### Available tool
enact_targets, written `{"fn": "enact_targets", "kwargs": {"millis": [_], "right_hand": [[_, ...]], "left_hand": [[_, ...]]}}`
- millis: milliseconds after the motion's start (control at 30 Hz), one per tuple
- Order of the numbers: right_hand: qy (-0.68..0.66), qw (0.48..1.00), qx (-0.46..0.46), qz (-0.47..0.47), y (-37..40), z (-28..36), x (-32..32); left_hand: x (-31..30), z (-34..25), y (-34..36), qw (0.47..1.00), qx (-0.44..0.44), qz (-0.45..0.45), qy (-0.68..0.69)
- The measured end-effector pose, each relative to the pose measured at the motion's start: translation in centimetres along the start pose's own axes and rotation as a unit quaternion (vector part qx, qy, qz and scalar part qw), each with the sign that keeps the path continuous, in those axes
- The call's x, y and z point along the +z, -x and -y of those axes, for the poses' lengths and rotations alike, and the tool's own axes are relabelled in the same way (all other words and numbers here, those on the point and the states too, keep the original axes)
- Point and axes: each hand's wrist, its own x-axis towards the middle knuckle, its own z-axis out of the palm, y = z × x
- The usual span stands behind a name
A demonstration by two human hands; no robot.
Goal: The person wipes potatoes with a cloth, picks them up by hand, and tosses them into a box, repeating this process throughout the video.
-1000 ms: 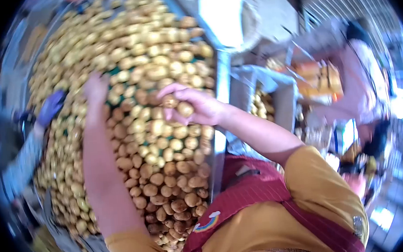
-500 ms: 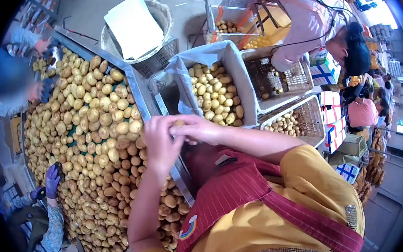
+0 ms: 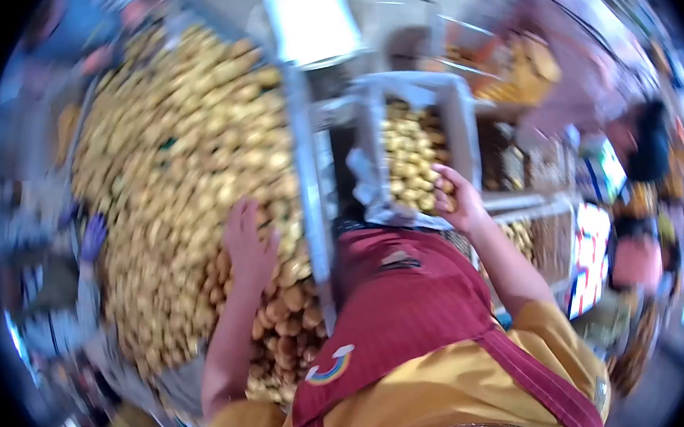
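Note:
Loose potatoes [image 3: 172,195] cover the big sorting table to my left. My left hand [image 3: 249,241] reaches over its near part, fingers stretched and a little apart, with a brown potato showing between them and the thumb. At the right, my right hand [image 3: 458,196] is above the near right corner of a crate lined with pale sheeting [image 3: 462,112]. Its fingers are curled round what looks like a potato [image 3: 446,199]; blur softens the outline. More potatoes [image 3: 411,156] lie inside that crate.
A metal rim [image 3: 307,184] edges the table. Beyond it stand a basket topped with a white board [image 3: 311,19] and other crates [image 3: 543,165]. A purple-gloved hand of a co-worker [image 3: 93,237] is at the far left; a person in pale pink [image 3: 578,42] bends at upper right.
My hands were together at the table's edge around a potato. They have parted: the left went down onto the pile, the right over the lined crate. The view has shifted and blurred.

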Motion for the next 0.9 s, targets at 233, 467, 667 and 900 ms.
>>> {"fn": "enact_targets", "kwargs": {"millis": [233, 467, 667, 900], "right_hand": [[0.396, 0.876, -0.175, 0.211, -2.1, -5.5, 13.4], [0.699, 0.346, -0.567, 0.266, -4.9, -9.1, 25.5], [0.851, 0.159, -0.465, 0.185, -10.2, -13.0, 32.2], [0.746, 0.341, -0.489, 0.297, -12.0, -12.6, 35.8]], "left_hand": [[-1.1, 4.2, 1.6, 0.993, -0.064, 0.047, -0.088], [-0.6, 8.1, -4.2, 0.98, -0.041, 0.013, -0.192], [-2.8, 12.6, -9.8, 0.971, -0.025, 0.12, -0.205], [-2.9, 22.1, -13.0, 0.925, -0.171, -0.005, -0.339]]}}
